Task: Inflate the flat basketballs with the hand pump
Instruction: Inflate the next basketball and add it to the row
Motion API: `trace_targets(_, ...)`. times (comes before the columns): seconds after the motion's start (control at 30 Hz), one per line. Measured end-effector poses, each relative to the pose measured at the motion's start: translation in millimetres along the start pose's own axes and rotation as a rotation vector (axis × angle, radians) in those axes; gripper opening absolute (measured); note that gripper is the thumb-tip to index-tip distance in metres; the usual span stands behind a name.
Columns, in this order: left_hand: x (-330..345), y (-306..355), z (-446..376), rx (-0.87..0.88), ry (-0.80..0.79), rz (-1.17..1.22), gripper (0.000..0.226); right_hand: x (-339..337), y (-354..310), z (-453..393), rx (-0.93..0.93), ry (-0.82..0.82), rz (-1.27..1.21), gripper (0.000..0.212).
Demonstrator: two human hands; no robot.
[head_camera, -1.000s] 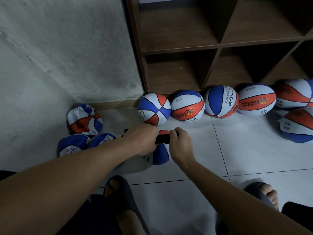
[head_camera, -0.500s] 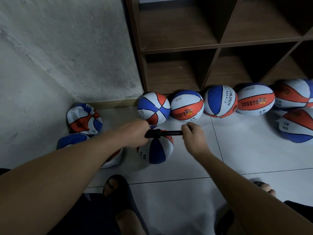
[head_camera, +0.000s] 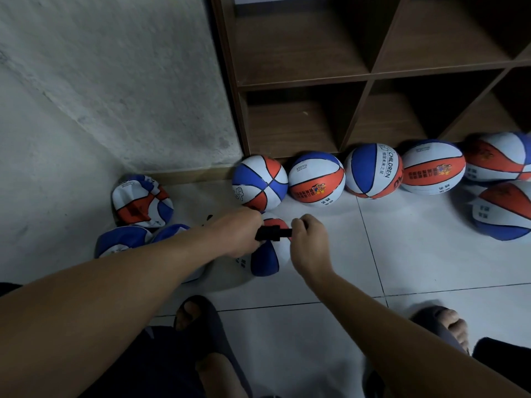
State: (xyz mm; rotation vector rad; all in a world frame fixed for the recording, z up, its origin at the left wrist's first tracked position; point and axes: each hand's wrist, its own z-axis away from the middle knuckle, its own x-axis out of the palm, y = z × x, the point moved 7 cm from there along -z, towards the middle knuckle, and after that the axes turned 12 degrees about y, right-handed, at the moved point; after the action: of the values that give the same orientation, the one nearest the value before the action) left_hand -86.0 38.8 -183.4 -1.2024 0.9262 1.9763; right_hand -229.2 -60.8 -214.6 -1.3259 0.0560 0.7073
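Head view: mid-frame, the left hand grips the black hand pump barrel while the right hand curls round its handle, just over the part-filled basketball on the floor. Stroke straight along the barrel, steadying the needle end.

Rough grey wall, white tile floor, brown wood shelf unit
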Motion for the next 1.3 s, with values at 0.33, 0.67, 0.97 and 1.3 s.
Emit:
trace_targets(0.33, 2, 4, -2, 0.045, 0.029, -0.024, 0.024, 14, 1, 0, -0.023, -0.062, 0.019, 0.028)
trace_targets(0.67, -11, -24, -10, -0.027, 0.027, -0.024, 0.023, -31, 27, -48, 0.187, -0.054, -0.084, 0.02)
trace_targets(0.97, -7, -16, -8, -0.055, -0.021, 0.038, 0.024, -31, 24, -41, 0.11, 0.059, -0.061, 0.027)
trace_targets(1.3, -6, 16, -1, 0.048, 0.048, -0.026, 0.026, 5, -9, 2, -0.056, -0.029, -0.086, 0.027)
